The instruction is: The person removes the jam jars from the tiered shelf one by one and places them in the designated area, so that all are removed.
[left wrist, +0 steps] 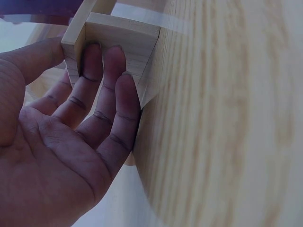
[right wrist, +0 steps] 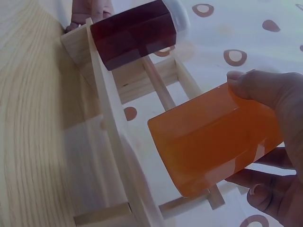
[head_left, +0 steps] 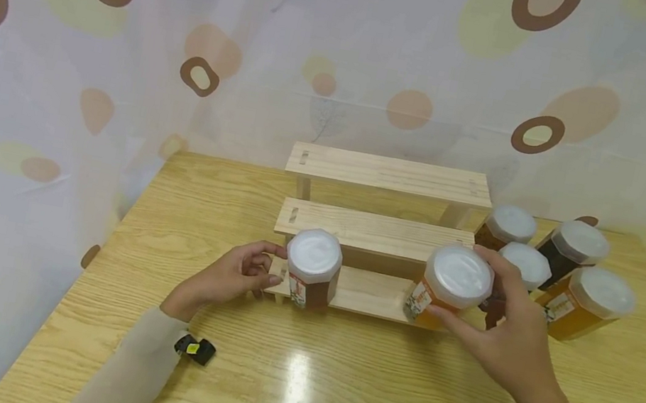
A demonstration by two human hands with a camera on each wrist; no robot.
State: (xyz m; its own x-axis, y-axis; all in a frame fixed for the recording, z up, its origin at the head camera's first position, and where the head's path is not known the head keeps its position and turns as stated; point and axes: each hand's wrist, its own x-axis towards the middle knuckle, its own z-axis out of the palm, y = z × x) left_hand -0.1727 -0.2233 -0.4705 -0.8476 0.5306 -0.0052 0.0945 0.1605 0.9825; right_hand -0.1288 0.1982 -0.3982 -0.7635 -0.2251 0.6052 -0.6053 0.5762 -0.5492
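Note:
A three-step wooden rack [head_left: 372,293] stands on the table. My left hand [head_left: 233,268] grips the left end of its lowest step; in the left wrist view the thumb and curled fingers [left wrist: 125,99] are around the wood's end. Beside that hand, a dark red jar [head_left: 312,279] with a whitish lid stands on the lowest step. My right hand [head_left: 512,343] holds an orange jar [right wrist: 213,142], thumb on one side and fingers on the other, over the right end of the same step. Its label faces front-left, and its lid [head_left: 459,272] is whitish.
Right of the rack several more lidded jars stand close together: an amber one [head_left: 570,306], a dark one [head_left: 559,261], a brown one [head_left: 488,236] and one [head_left: 524,264] partly behind my right hand. A patterned curtain [head_left: 376,45] hangs behind the table [head_left: 238,388].

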